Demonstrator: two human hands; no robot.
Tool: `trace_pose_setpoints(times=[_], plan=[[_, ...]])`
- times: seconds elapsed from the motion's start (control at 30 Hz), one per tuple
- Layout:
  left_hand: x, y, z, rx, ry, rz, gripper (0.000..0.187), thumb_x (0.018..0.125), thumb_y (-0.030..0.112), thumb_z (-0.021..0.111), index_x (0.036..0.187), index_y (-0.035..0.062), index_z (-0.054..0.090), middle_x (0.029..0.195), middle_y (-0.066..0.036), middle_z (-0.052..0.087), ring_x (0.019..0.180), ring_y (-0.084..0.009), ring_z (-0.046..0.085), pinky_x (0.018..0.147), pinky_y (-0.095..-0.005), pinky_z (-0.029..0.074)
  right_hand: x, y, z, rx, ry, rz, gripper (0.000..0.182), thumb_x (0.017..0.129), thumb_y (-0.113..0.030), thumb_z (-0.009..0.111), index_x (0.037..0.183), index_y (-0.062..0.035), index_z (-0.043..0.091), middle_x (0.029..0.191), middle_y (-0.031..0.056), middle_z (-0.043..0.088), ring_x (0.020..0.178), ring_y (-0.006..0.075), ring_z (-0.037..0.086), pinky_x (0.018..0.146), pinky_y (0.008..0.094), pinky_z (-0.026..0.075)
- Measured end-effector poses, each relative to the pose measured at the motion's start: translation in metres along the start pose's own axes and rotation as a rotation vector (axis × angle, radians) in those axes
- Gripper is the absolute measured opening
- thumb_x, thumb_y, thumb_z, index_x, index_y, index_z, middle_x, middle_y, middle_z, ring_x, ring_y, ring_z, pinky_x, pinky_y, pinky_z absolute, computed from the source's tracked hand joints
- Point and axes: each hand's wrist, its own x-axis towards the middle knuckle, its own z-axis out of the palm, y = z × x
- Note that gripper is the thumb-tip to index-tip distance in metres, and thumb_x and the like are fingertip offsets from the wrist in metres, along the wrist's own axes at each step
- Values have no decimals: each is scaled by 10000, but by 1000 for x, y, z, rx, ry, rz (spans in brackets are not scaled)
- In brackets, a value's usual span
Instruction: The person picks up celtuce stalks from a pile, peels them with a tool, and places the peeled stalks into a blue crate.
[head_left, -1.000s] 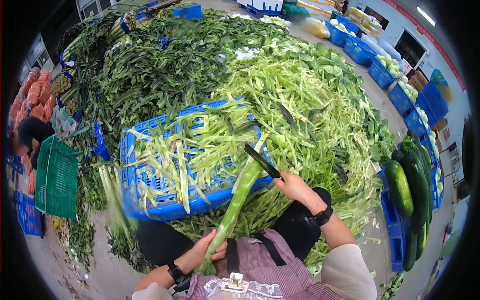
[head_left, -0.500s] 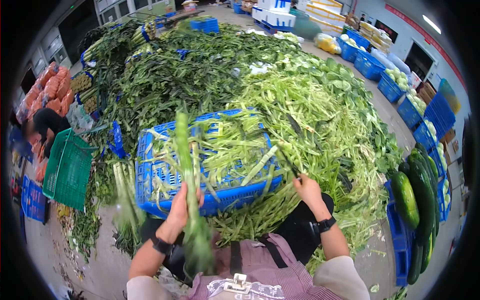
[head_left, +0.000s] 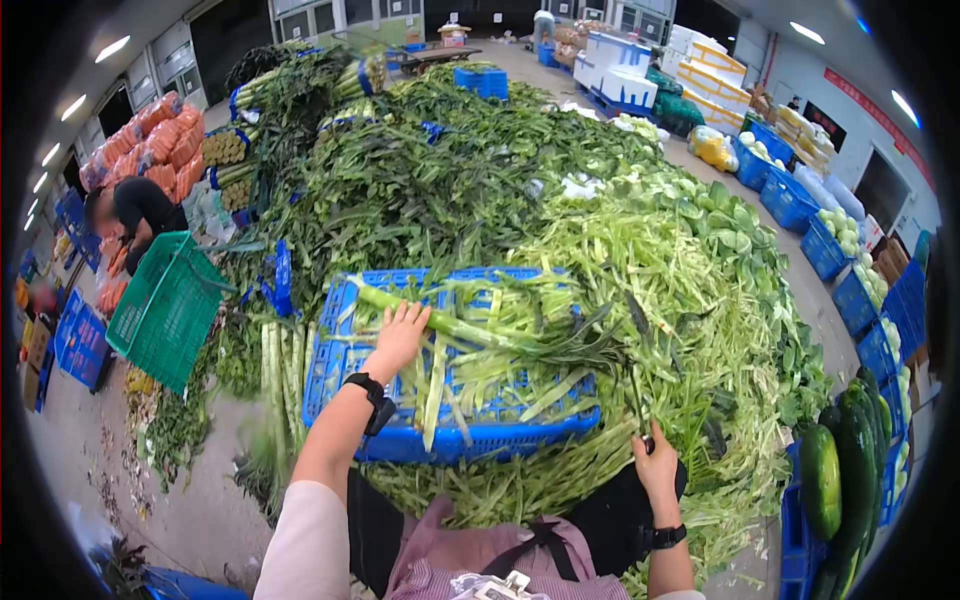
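Note:
A long celtuce stalk (head_left: 465,328) lies across the upturned blue crate (head_left: 480,440), its leafy end pointing right. My left hand (head_left: 402,332) rests over the stalk near its bare end, fingers wrapped over it. In my right hand (head_left: 655,462) is a knife (head_left: 637,398), its thin dark blade pointing up and away beside the crate's right edge, just below the stalk's leaves. Pale green peel strips (head_left: 500,385) litter the crate top. Several peeled-looking stalks (head_left: 285,375) lean at the crate's left side.
A large heap of leaves (head_left: 400,200) spreads behind the crate, with peel strips (head_left: 680,330) on the right. A green crate (head_left: 165,310) and a crouching person (head_left: 150,210) are at left. Dark green gourds (head_left: 855,470) and blue crates (head_left: 825,245) line the right.
The stalk has gone from upright in my left hand to lying across the crate, leaves to the right. My right hand with the knife is lower in view. The camera view has shifted.

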Motion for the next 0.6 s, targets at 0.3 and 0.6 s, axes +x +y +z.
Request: trace_pose_setpoints(times=[0.3,0.6], plan=[[36,7,-20,100,-176,163,252,857,183,541,1094,107,579,1099,-97,574,1113,-274,539,933,-475,424,-8,4,11,161,30,-78,555,810,-75,633,1342,-60,475,791,100,576,687,175,543,685,274,455],[-121,104,-36,-1423,-714,-207,478,905,434,571,1208,65,547,1000,-91,602,865,-170,595,746,-312,496,-13,-51,32,-9,197,-523,493,745,-79,674,1230,-130,597,886,83,612,719,261,617,624,335,504]])
